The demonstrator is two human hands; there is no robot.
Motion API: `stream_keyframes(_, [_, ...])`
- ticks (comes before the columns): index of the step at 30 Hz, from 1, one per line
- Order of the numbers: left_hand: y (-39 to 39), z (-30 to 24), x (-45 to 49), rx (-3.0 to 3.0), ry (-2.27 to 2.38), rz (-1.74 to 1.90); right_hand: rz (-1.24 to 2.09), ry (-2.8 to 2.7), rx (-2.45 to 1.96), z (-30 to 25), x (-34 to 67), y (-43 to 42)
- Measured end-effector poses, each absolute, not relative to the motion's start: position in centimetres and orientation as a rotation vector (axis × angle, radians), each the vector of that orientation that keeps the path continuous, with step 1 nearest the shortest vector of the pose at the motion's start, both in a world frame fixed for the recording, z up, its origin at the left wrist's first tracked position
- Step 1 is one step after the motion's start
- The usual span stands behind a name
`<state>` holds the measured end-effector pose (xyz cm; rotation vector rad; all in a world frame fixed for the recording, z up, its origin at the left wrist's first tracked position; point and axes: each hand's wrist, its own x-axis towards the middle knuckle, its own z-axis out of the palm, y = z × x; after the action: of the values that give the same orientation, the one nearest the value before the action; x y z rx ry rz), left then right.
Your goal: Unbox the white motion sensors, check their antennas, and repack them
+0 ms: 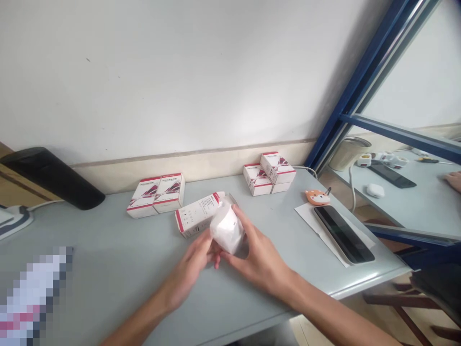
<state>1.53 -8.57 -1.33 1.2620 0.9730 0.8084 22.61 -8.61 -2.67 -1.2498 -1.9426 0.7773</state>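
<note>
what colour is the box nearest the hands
The box is white with red bands and dark print, best in the head view.

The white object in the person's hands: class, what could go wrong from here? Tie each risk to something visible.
1. The white object is held between the left hand and right hand; if either grip loosens, it might drop.
2. A red-and-white box lies close by the hands, so they could knock it.
3. The phone lies partly on a white sheet near the table edge; pulling the sheet might shift it.
</note>
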Motion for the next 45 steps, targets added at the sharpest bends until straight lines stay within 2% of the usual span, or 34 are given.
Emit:
stream_keyframes(7, [-9.0, -1.6, 2.9, 1.315, 1.021, 0.885, 0.835, -2.018, -1.258, -3.0, 22.5, -8.2])
stream_keyframes(12, [-8.4, -2.4, 1.9, 1.458, 1.137, 0.839, 0.681, -2.17, -1.145, -3.1, 24.4, -10.3])
stream_keyframes(16, [-8.0, -2.1, 1.3, 1.517, 1.213, 0.84, 0.297, -2.057, -1.263, -4.7, 28.7, -13.8])
stream_keyframes(19, [-7.8, -2.2, 1.1, 1.549, 1.278, 0.857, -0.211, -1.739, -1.505, -6.5, 33.6, -16.1])
stream_keyframes(22, [-7.7, -2.5, 1.0, 1.601, 1.288, 0.859, -0.465, -1.393, -1.804, -8.0, 38.3, -17.6])
stream_keyframes(30, [-7.9, -2.6, 1.1, 1.752, 1.188, 0.911, -0.176, -1.419, -2.006, -10.6, 43.5, -18.8])
stream_keyframes(45, [-7.7, -2.4, 0.9, 1.868, 1.203, 0.841, -0.128, -1.491, -2.01, -9.4, 42.9, -18.6])
